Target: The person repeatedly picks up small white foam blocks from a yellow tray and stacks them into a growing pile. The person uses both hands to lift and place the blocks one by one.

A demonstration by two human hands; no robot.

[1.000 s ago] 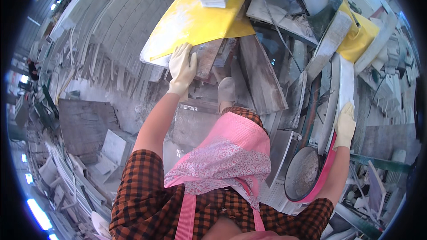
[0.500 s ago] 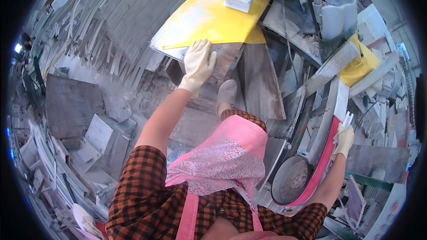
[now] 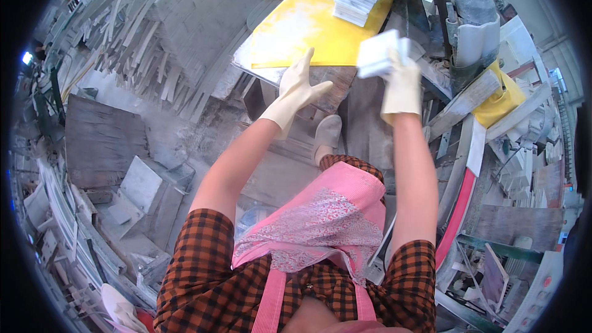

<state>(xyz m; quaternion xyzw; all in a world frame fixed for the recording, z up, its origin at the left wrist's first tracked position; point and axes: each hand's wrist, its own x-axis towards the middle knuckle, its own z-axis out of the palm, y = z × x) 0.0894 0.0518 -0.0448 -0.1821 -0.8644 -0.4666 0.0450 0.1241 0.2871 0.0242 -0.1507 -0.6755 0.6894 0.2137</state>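
Observation:
My right hand [image 3: 402, 86], in a cream rubber glove, grips a few small white tiles [image 3: 377, 54] held together. They are blurred by motion and hang just past the right edge of a yellow sheet [image 3: 296, 31]. My left hand [image 3: 300, 85], gloved the same way, is open with fingers and thumb apart. Its fingertips reach the near edge of the yellow sheet, and nothing is in it. Stacks of white tiles [image 3: 359, 0] stand at the far right part of that sheet.
A curved machine rail with a red band [image 3: 456, 219] runs along my right side. Beyond it stand a dusty motor [image 3: 476, 6] and another yellow cloth [image 3: 501, 95]. Thin stone strips [image 3: 145, 55] lean at the left, near a dark board [image 3: 102, 142].
My right hand has swung from the machine rail on the right up to the yellow sheet, carrying the white tiles. My left hand has shifted slightly right and spread its thumb.

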